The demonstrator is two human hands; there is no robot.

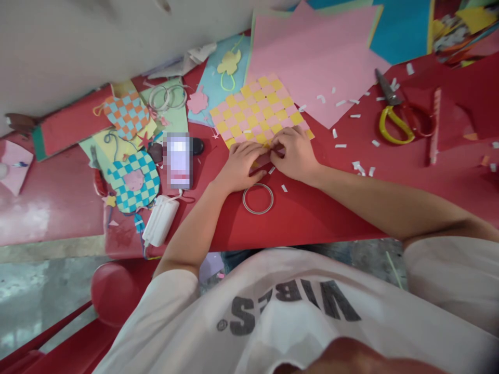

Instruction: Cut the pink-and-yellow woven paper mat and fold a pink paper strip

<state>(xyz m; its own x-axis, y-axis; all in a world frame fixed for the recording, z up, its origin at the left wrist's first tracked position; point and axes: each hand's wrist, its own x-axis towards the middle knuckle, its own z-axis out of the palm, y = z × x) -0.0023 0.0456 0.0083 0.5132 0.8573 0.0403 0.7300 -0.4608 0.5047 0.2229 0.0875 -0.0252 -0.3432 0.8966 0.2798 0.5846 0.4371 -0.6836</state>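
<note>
A woven paper mat (257, 109) of pink and yellow strips lies on the red table (319, 208). My left hand (244, 166) and my right hand (294, 153) meet at the mat's near edge, fingers bent and pressed down on the strip ends there. Both hands pinch the paper edge; the fingertips are partly hidden. A clear tape ring (258, 198) lies just in front of my left hand.
Yellow-handled scissors (393, 117) lie at the right, with white paper scraps around. A large pink sheet (319, 62) sits behind the mat. At the left are a phone (178, 160), other woven paper pieces (134, 182), a white charger (160, 221) and tape rings (168, 97).
</note>
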